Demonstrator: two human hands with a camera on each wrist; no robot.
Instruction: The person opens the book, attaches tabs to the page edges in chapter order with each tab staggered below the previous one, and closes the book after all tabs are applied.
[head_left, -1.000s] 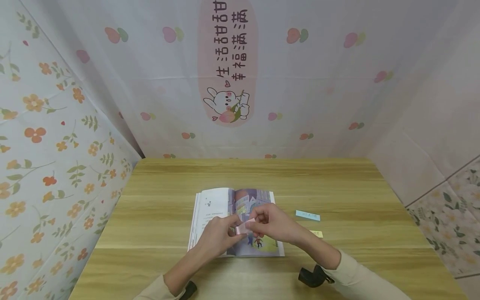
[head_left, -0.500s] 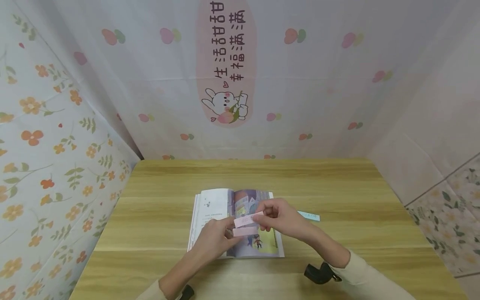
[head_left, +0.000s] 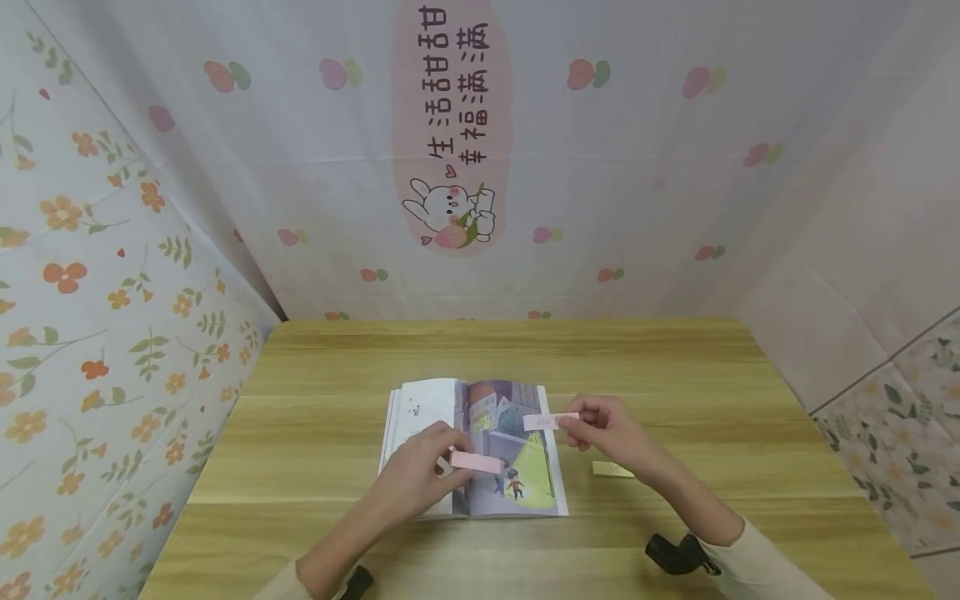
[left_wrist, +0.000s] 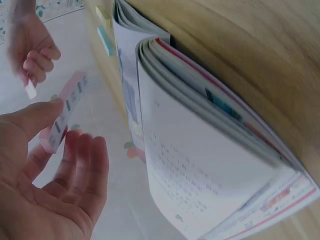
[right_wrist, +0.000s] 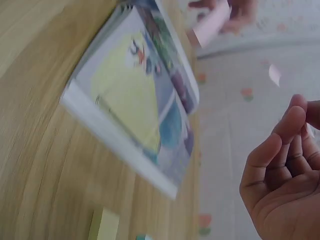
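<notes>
Over the open picture book (head_left: 525, 492), my left hand (head_left: 420, 471) pinches a small pink sticky-note pad (head_left: 476, 462) between thumb and fingers. The pad's printed underside (left_wrist: 67, 112) faces the left wrist camera. To the right, my right hand (head_left: 618, 437) pinches one pink sticky note (head_left: 540, 422) by its end; faint writing shows on it. The note overlaps the book's right edge in the head view and is apart from the pad. In the right wrist view, the right thumb and fingertips (right_wrist: 295, 120) meet, with the note (right_wrist: 274, 75) sticking out beyond them.
A yellow sticky-note pad (head_left: 612, 469) lies on the wooden table (head_left: 675, 358) right of the book. A blue one (left_wrist: 105, 40) lies near it, hidden behind the right hand in the head view. Patterned cloths (head_left: 637, 167) hang behind and at both sides.
My right hand has drawn the pink note off the pad and moved right with it. My left hand has shifted slightly left, still holding the pad. The blue pad is now covered in the head view.
</notes>
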